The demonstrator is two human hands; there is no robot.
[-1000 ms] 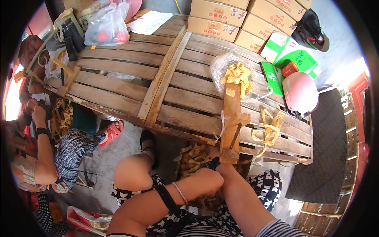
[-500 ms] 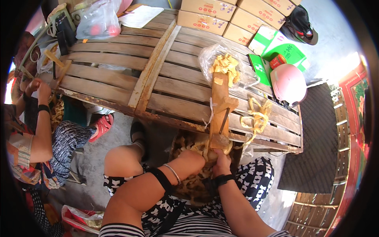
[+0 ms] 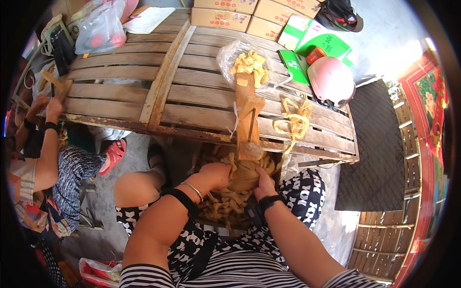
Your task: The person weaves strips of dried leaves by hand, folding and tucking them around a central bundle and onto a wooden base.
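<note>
Where my left hand point(image 3: 215, 175) curls: left edge of the pale piece point(image 3: 244, 176); its grip I cannot tell.
Right hand point(image 3: 264, 185): clamped on the right edge.
Piece's place: by the wooden tool's point(image 3: 245, 126) near end, newly exposed as my hands part, so worked two-handed.

Small red print point(image 3: 224, 20) sits on the brown boxes point(image 3: 266, 26) at the desk's point(image 3: 201, 94) far edge, dark writing point(image 3: 328, 44) is on the green-and-white box point(image 3: 342, 49) near the far right corner, and the red can's point(image 3: 315, 55) pale marks are too blurry to read.
</note>
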